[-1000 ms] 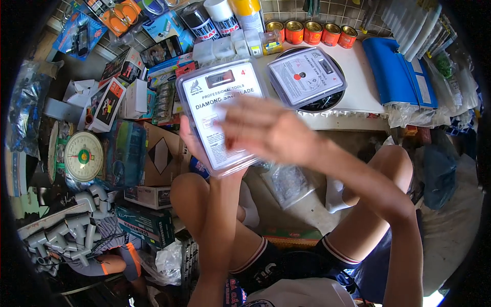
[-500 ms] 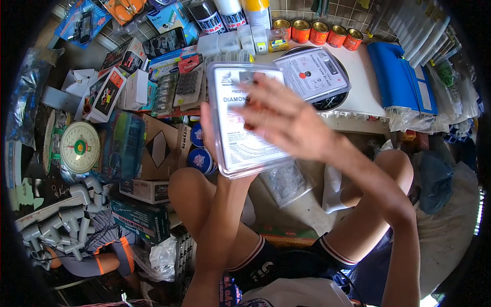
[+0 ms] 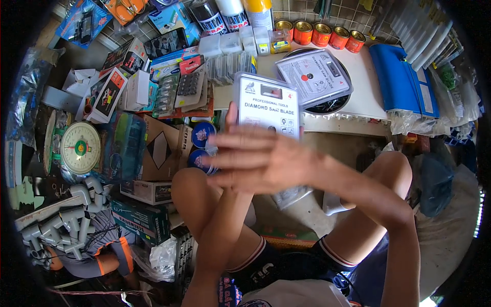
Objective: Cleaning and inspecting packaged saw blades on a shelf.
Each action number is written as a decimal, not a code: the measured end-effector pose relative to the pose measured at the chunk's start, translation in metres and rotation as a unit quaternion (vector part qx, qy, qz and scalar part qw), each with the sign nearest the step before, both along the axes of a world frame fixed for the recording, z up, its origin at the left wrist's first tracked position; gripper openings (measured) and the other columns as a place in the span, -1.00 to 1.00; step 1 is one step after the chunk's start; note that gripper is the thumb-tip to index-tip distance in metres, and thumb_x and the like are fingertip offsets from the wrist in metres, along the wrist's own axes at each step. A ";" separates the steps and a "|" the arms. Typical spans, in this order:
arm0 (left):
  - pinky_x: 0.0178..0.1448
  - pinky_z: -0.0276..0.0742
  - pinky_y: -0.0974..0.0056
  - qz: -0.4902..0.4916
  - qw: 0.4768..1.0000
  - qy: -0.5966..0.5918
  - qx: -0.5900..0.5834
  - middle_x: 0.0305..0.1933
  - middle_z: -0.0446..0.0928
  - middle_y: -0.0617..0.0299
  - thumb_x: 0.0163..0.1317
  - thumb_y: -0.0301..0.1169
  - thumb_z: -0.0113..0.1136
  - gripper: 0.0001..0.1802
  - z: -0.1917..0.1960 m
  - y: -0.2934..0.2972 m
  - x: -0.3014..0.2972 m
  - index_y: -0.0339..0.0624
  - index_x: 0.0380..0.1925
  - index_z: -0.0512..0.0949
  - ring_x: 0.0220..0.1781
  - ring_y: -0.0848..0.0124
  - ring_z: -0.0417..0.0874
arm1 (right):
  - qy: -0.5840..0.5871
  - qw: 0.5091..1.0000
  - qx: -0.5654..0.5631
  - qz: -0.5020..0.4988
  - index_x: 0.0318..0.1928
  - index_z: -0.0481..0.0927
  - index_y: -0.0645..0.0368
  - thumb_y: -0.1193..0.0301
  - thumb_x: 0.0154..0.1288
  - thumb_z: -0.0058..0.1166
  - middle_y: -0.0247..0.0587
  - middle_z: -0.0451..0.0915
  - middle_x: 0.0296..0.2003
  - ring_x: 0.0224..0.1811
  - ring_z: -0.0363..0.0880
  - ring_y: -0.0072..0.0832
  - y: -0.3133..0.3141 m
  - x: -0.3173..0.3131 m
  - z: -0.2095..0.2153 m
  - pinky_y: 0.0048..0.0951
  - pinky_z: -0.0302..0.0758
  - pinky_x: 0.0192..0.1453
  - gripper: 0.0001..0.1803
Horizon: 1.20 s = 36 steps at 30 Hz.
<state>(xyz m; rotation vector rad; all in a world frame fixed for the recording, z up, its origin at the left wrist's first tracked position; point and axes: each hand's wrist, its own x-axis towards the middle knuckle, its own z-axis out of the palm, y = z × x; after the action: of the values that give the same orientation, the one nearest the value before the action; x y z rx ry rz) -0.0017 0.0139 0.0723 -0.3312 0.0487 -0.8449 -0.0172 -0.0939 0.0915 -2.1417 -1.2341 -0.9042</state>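
A flat saw blade pack [image 3: 268, 107], clear plastic with a white printed card, is held up in front of me. My left hand [image 3: 231, 116] grips it from behind and along its left edge; most of that hand is hidden. Across the lower part of the pack lies my right hand [image 3: 273, 159], its fingers stretched to the left and a little smeared. I cannot tell whether the right palm touches the plastic. Just beyond, a second saw blade pack [image 3: 313, 77] of the same look rests over a round black container [image 3: 330, 106] on the white surface.
Several small red tins [image 3: 321, 36] and spray cans [image 3: 236, 15] line the back. At right lies a blue case [image 3: 401, 82]. To the left are a dial scale [image 3: 80, 147], carded drill bits [image 3: 190, 84] and grey pipe fittings [image 3: 66, 230]. A plastic bag [image 3: 291, 197] lies between my legs.
My right hand has swept down and leftward over the pack, uncovering its upper part. The held pack has shifted slightly right and down.
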 end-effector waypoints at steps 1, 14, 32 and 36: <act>0.34 0.55 -0.03 -0.017 0.999 0.024 -0.033 0.34 0.51 0.15 0.50 0.24 -0.14 -0.28 -0.005 -0.006 -0.002 0.02 0.44 0.34 0.25 0.23 0.63 | 0.002 0.999 0.004 -0.047 0.18 0.68 -0.08 0.20 0.28 0.25 -0.24 0.56 0.32 0.48 0.40 -0.15 -0.016 0.012 0.000 -0.02 0.35 0.57 -0.55; 0.38 0.52 0.05 0.044 0.939 -0.185 0.286 0.36 0.50 0.19 0.58 0.20 -0.21 -0.28 0.009 -0.015 0.011 -0.04 0.49 0.31 0.30 0.25 0.60 | 0.047 0.973 0.088 -0.210 0.26 0.64 0.04 0.26 0.44 0.16 -0.01 0.60 0.24 0.40 0.45 0.08 -0.067 0.045 0.009 -0.01 0.43 0.46 -0.58; 0.31 0.51 0.07 0.122 0.899 -0.235 0.349 0.27 0.53 0.18 0.37 0.20 -0.05 -0.23 0.015 -0.017 -0.001 -0.07 0.40 0.39 0.26 0.22 0.60 | 0.128 0.926 0.228 -0.271 0.31 0.52 0.31 0.36 0.50 0.03 0.15 0.51 0.33 0.47 0.35 0.16 -0.062 0.040 -0.007 -0.04 0.32 0.55 -0.54; 0.29 0.53 0.06 0.107 0.856 -0.231 0.450 0.22 0.57 0.17 0.41 0.16 -0.07 -0.30 -0.003 -0.021 -0.001 -0.07 0.36 0.42 0.23 0.22 0.62 | 0.064 0.973 0.136 -0.177 0.30 0.53 0.30 0.39 0.47 0.08 0.13 0.53 0.31 0.44 0.40 0.09 -0.048 0.038 0.024 -0.05 0.32 0.55 -0.54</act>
<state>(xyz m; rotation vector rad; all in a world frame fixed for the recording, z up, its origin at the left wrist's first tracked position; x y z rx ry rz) -0.0025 -0.0070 0.0695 0.7455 -0.0432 -0.5794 0.0209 -0.1416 0.1152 -2.1875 -0.6304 -0.9954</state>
